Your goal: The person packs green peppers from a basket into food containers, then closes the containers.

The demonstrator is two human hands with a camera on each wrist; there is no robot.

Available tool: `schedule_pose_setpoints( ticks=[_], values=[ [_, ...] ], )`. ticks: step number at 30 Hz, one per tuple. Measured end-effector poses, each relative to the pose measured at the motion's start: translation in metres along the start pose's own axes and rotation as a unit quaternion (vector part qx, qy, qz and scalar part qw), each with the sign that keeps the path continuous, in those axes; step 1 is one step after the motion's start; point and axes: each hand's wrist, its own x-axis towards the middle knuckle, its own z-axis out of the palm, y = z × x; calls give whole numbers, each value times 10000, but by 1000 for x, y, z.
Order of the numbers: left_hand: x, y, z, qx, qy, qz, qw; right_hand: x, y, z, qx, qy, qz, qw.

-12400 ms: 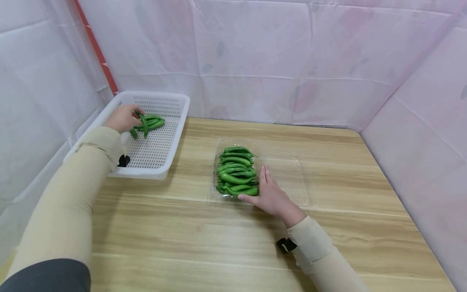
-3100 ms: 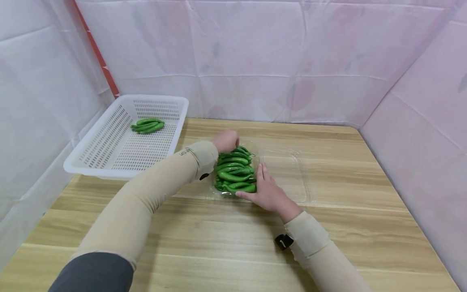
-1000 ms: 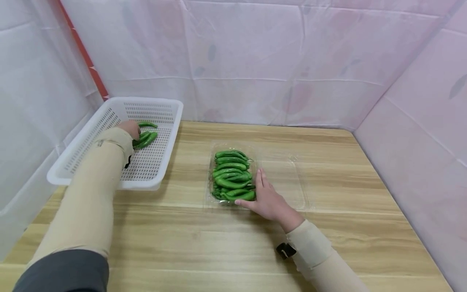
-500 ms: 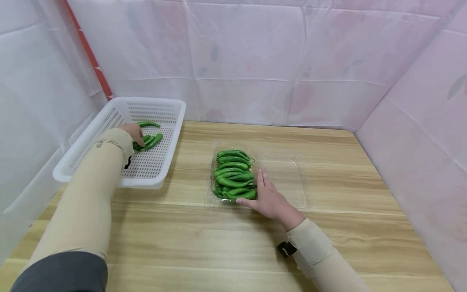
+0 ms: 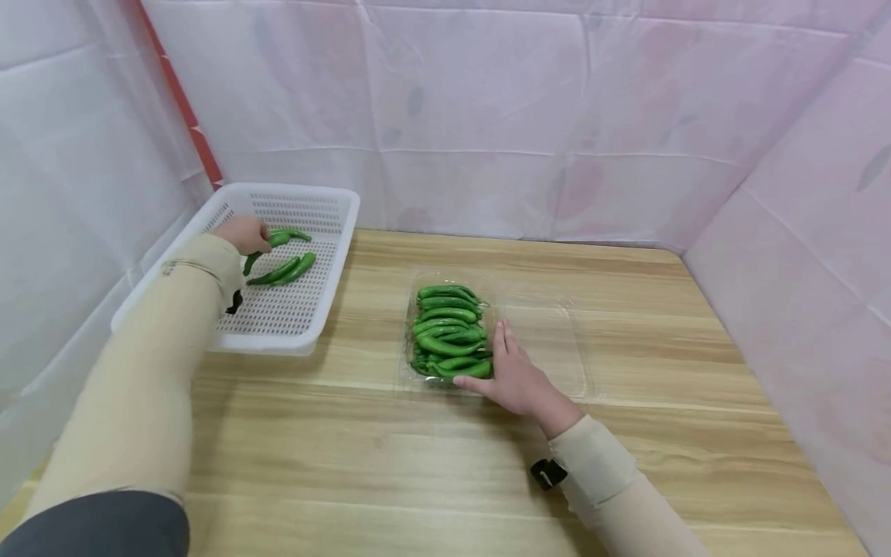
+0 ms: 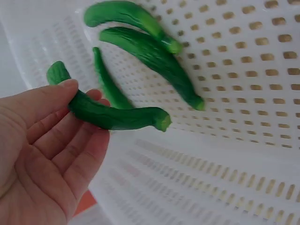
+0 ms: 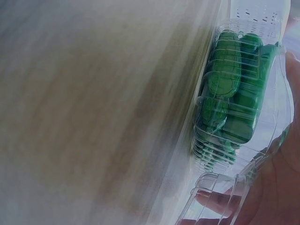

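Over the white basket (image 5: 334,267), my left hand (image 5: 240,234) pinches a curved green chili pepper (image 6: 117,117) between thumb and fingers. Beneath it, two loose peppers (image 5: 284,271) lie side by side on the basket floor, and another pepper (image 5: 298,234) lies farther back. My right hand (image 5: 522,379) rests against the right side of a clear plastic box (image 5: 452,276), fingers fairly straight and thumb at the near corner. Inside the box, green peppers (image 5: 448,333) are stacked crosswise in rows; the right wrist view shows them through the ribbed wall.
The box's clear lid (image 5: 550,340) lies folded open to the right on the wooden table (image 5: 334,464). Pale patterned cloth (image 5: 473,116) hangs behind and on both sides, close to the basket's far and left edges.
Three seconds ago my left hand was at the box's far end; it then returned to the basket. In the last half second it has lifted one pepper off the others. My right hand stays put.
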Motion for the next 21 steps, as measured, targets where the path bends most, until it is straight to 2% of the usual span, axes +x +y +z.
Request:
schedule_pose_setpoints(
  ticks=[7,13,17,21],
  values=[
    [-3,31,-17,-155,233,199,9994,3,0,-2,49,45,-6,10000],
    [-9,60,-24,-437,505,439,9968,8,-2,-2,78,8,-30,10000],
    [-13,87,-28,-427,565,652,9954,10,-4,-3,73,21,-32,10000],
    [-17,108,-27,-417,623,971,9924,11,-5,-4,56,10,-28,10000]
  ],
)
